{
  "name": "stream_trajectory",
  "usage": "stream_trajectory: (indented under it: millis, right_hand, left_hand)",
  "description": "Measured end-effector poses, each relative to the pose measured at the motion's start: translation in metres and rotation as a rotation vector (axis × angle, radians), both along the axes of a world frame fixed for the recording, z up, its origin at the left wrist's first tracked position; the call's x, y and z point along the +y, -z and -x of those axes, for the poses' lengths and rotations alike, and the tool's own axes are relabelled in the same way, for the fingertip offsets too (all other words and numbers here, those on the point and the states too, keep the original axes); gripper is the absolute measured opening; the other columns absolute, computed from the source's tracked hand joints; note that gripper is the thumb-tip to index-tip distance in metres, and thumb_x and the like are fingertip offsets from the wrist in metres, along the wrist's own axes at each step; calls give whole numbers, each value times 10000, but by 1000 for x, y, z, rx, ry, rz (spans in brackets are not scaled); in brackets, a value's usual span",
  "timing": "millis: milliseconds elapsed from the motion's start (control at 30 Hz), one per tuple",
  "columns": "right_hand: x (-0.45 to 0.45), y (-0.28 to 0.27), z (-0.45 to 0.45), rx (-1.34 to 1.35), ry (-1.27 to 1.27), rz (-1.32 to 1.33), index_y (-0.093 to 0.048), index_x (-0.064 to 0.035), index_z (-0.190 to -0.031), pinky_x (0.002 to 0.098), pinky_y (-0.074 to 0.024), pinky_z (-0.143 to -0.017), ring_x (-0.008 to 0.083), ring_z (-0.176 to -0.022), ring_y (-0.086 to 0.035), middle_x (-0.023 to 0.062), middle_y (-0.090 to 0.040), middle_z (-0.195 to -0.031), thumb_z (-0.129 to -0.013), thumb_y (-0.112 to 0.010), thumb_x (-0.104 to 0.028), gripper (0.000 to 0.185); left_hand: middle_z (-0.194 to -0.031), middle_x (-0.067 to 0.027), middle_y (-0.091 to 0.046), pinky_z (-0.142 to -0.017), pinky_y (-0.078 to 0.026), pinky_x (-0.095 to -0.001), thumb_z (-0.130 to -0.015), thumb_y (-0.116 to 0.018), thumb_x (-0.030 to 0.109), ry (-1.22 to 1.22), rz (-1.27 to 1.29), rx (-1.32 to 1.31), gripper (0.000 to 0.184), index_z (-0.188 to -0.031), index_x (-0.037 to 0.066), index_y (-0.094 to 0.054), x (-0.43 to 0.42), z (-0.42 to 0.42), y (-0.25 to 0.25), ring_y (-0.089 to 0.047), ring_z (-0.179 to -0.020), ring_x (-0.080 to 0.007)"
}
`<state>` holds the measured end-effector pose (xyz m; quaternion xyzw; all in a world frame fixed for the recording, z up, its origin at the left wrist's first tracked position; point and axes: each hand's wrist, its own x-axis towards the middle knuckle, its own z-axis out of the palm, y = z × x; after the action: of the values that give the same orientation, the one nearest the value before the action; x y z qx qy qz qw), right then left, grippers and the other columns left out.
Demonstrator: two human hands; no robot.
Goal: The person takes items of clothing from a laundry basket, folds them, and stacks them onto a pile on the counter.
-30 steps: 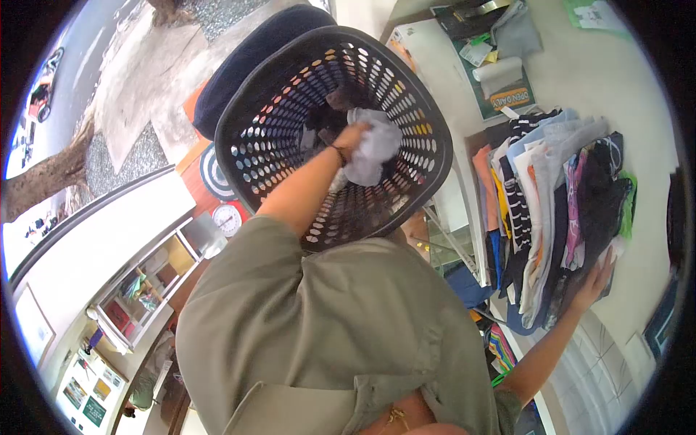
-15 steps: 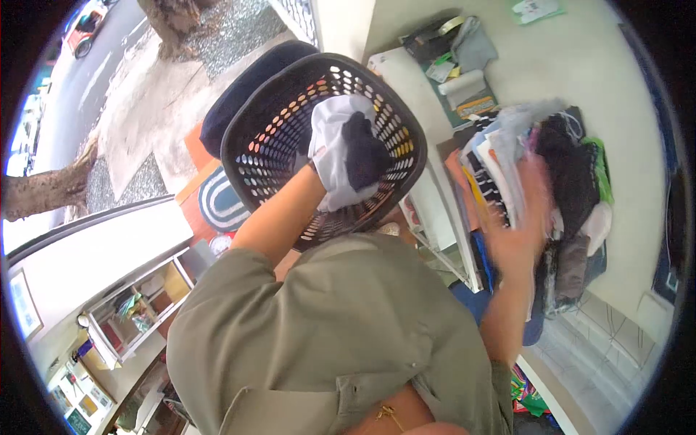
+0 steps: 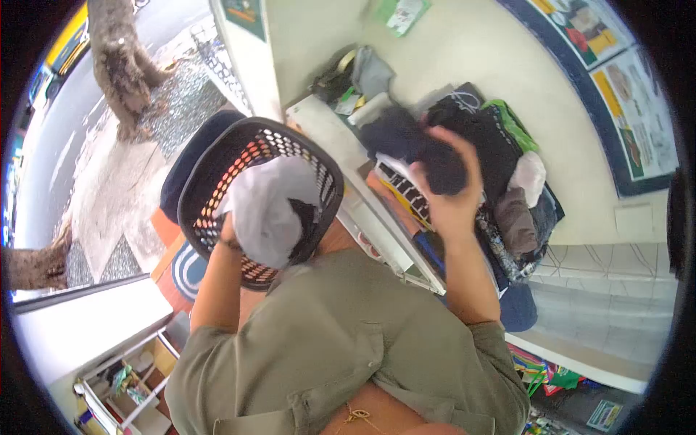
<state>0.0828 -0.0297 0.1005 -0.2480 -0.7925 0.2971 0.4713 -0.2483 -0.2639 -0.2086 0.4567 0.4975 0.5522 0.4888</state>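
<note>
Pale wall (image 3: 464, 51): rises from 12 round to 2 o'clock, with a green paper (image 3: 402, 16) fixed near 12 and a framed poster (image 3: 631, 109) at 2
Street side: a tree trunk (image 3: 119, 65) at 10 o'clock, with pavement running below it
Basket (image 3: 188, 190): black and perforated, at 9 o'clock, its open mouth facing up; a navy cushion-like thing (image 3: 187, 165) sits just beyond its outer rim, and a striped mat (image 3: 187, 272) lies below, between 8 and 9
Left hand (image 3: 229, 230): at the basket's near-left side, mostly behind a pale grey cloth (image 3: 262, 206) that bulges over the basket mouth; its fingers are hidden, so their grip cannot be told
Right hand (image 3: 455, 185): at 2 o'clock over the clothes pile, thumb and fingers curled around a dark cloth bundle (image 3: 433, 161), somewhat blurred
Clothes pile (image 3: 487, 138): spreads around 2 o'clock along the wall; a white bundle (image 3: 529, 178) and a grey-brown roll (image 3: 516, 221) lie on its outer part, towards 3
Edges and room: only a narrow gap separates the basket's inner rim from the white table (image 3: 317, 122), whose edge slants from 12 towards 4; beyond the grey-brown roll, a pale surface (image 3: 594, 297) stretches towards 4
</note>
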Motion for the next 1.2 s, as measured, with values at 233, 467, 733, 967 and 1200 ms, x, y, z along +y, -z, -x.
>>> stream_trajectory:
  millis: [233,467,733,967,1200]
  right_hand:
    - [54,-84,-65,-348,549,-558,-590,-101,-1243,381,-425,-1010,310,-1187,-536,129,-549,-1289,-610,-672,70,661]
    - [68,-34,-82,-1306,749,-328,-407,-92,-1431,532,-208,-1117,338,-1379,-328,180,-372,-1481,-829,-612,-542,780]
    - [-25,123,194,-662,-706,-82,-643,-56,-1115,436,-491,-836,310,-984,-644,139,-680,-1062,-781,-713,-226,382]
    - [-109,345,246,-1577,-1278,-614,-671,-132,-1059,427,-459,-866,270,-1046,-629,104,-687,-1050,-850,-592,-214,238]
    - [-160,500,194,-1652,-1133,-200,-642,-148,-1157,444,-451,-955,354,-1165,-561,161,-585,-1250,-909,-512,-298,318]
  left_hand:
    - [-1336,-115,-507,-1024,-415,-325,-994,-432,235,-569,25,299,429,-1361,13,-410,-32,-19,-67,-512,-1191,-229]
    - [-1271,-120,-532,-994,-415,-343,-943,-505,253,-984,272,967,414,-1289,31,-458,-99,-19,-90,-521,-1151,-255]
    - [-1198,-126,-561,-960,-416,-363,-883,-588,274,-1101,334,1229,400,-1207,51,-513,-108,-16,-69,-531,-1105,-285]
    - [-1010,-140,-645,-835,-473,-374,-814,-672,233,-1177,253,935,310,-1045,33,-621,-102,-13,-67,-604,-928,-315]
    - [-1041,-134,-670,-868,-480,-343,-827,-664,124,-1177,264,659,296,-1083,-16,-618,-89,-6,-71,-628,-944,-268]
